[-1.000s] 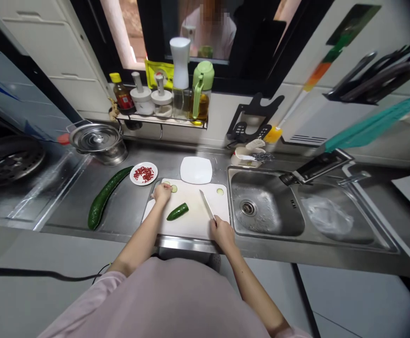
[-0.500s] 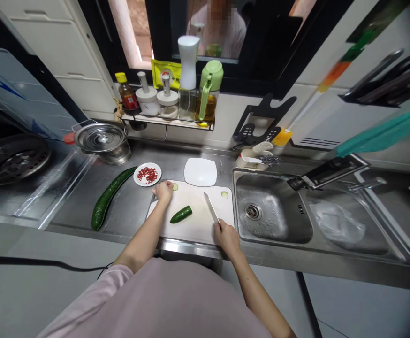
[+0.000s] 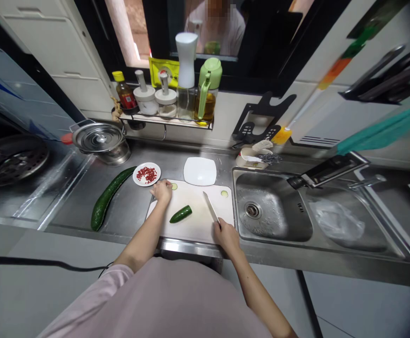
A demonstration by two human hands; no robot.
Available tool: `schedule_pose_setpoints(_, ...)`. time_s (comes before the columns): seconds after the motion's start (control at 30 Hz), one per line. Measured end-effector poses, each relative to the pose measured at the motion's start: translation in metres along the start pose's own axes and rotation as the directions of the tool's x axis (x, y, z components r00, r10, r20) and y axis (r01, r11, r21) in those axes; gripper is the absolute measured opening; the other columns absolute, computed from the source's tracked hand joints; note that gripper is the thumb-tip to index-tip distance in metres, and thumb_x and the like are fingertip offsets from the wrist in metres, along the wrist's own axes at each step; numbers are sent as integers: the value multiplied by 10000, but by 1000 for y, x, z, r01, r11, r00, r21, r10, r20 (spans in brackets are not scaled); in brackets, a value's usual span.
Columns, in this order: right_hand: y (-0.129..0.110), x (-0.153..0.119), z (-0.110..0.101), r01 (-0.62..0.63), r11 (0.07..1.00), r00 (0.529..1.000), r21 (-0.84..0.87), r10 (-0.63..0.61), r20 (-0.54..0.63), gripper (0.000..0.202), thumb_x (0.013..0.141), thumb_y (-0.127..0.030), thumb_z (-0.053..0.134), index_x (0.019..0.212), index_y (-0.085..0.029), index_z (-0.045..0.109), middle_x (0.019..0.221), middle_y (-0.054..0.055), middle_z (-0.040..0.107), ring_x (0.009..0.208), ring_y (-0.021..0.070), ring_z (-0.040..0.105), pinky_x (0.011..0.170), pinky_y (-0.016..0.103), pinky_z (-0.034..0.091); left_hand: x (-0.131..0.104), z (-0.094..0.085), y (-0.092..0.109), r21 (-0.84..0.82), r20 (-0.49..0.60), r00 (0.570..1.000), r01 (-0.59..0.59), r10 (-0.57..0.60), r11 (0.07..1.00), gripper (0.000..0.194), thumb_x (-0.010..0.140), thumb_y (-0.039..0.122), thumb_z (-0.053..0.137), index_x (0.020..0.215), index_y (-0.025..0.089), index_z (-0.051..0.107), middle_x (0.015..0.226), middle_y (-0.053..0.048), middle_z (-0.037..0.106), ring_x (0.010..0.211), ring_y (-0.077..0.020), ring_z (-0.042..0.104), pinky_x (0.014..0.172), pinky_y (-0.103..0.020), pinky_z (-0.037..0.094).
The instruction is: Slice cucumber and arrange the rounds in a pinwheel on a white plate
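Note:
A white cutting board (image 3: 201,230) lies at the counter's front edge. On it rests a short piece of cucumber (image 3: 180,214), dark green and cut at one end. My right hand (image 3: 227,238) grips the handle of a knife (image 3: 211,207), its blade pointing away from me over the board. At the board's far left corner is my left hand (image 3: 162,191), fingers curled and closed beside a pale round cucumber slice (image 3: 174,187); whether they pinch anything is too small to make out. Another slice (image 3: 224,194) lies at the far right corner.
Left of the board are a long cucumber (image 3: 103,206) and a plate (image 3: 135,181) of chopped red pieces. A white dish (image 3: 200,172) sits behind it. The sink (image 3: 273,230) adjoins on the right; a lidded steel pot (image 3: 101,141) stands back left. Bottles line a rack (image 3: 187,125).
The view has shifted very slightly. Both hands, the knife and the cucumber piece stay in nearly the same places.

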State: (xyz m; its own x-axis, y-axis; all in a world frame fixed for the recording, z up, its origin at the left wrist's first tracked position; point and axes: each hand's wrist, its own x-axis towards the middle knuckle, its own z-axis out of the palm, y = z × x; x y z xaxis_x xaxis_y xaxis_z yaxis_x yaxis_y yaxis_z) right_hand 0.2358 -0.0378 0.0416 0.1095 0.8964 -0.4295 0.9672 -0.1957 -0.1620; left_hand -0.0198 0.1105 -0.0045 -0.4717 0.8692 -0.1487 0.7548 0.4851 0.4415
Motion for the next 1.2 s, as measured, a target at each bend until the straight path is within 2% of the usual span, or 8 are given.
schedule_pose_setpoints(0.27, -2, -2, -1, 12, 1000, 1000, -1, -12, 15, 353, 986, -352, 302, 1130, -221, 597, 966, 93, 711, 891, 196, 650, 679, 264, 340, -6, -4, 1, -45, -9, 999, 33, -34, 998, 164, 840, 324, 549, 887, 257, 691, 1094, -92, 653, 1099, -314, 506, 938, -485, 302)
schedule_pose_setpoints(0.43, -5, -3, -3, 12, 1000, 1000, -4, -12, 24, 360, 990, -347, 289, 1151, -213, 582, 976, 98, 705, 895, 198, 646, 694, 264, 348, -22, -10, 0, -216, -140, 987, 50, -81, 975, 244, 900, 351, 464, 1042, 286, 651, 1099, -69, 644, 1086, -277, 526, 958, -458, 328)
schedule_pose_setpoints(0.53, -10, -2, -4, 17, 1000, 999, -2, -17, 41, 359, 990, -346, 284, 1161, -211, 569, 987, 98, 702, 905, 200, 645, 700, 266, 351, -44, -9, -4, -281, -174, 985, -37, -13, 959, 283, 926, 349, 409, 1065, 257, 637, 1100, -67, 635, 1040, -226, 558, 942, -365, 390)
schedule_pose_setpoints(0.63, -16, -3, -5, 38, 999, 998, 3, -38, 45, 354, 989, -338, 280, 1163, -207, 559, 986, 94, 702, 920, 209, 646, 702, 270, 350, -73, -3, -13, -317, -175, 970, -217, 168, 923, 293, 934, 330, 391, 1054, 223, 637, 1087, -78, 630, 1022, -195, 575, 905, -296, 439)
schedule_pose_setpoints(0.7, -21, -5, -6, 56, 998, 997, 8, -57, 45, 350, 989, -336, 284, 1185, -208, 543, 991, 94, 702, 925, 213, 648, 705, 273, 351, -94, 1, -21, -319, -186, 929, -365, 319, 875, 265, 930, 334, 424, 1007, 221, 651, 1047, -75, 637, 1020, -191, 579, 931, -303, 441)
schedule_pose_setpoints(0.77, -26, -8, -7, 79, 997, 996, 12, -80, 47, 348, 991, -335, 286, 1210, -211, 526, 997, 96, 703, 923, 212, 650, 709, 273, 352, -110, 5, -29, -307, -170, 857, -515, 486, 800, 235, 915, 354, 482, 986, 227, 667, 1024, -70, 648, 1026, -194, 579, 948, -322, 442)
schedule_pose_setpoints(0.87, -34, -13, -8, 125, 992, 991, 4, -125, 47, 344, 995, -330, 277, 1204, -211, 523, 981, 97, 705, 906, 211, 655, 709, 271, 356, -123, 10, -38, -284, -122, 768, -633, 628, 720, 221, 897, 367, 537, 1009, 249, 685, 1032, -66, 659, 1018, -197, 584, 944, -345, 455)
schedule_pose_setpoints(1.2, -50, -21, -6, 217, 976, 974, -15, -216, 65, 324, 1000, -318, 270, 1167, -201, 522, 970, 108, 702, 904, 226, 659, 738, 283, 381, -115, 22, -47, -276, -106, 686, -716, 720, 642, 261, 921, 323, 505, 1102, 275, 686, 1051, -62, 661, 998, -183, 586, 937, -345, 473)
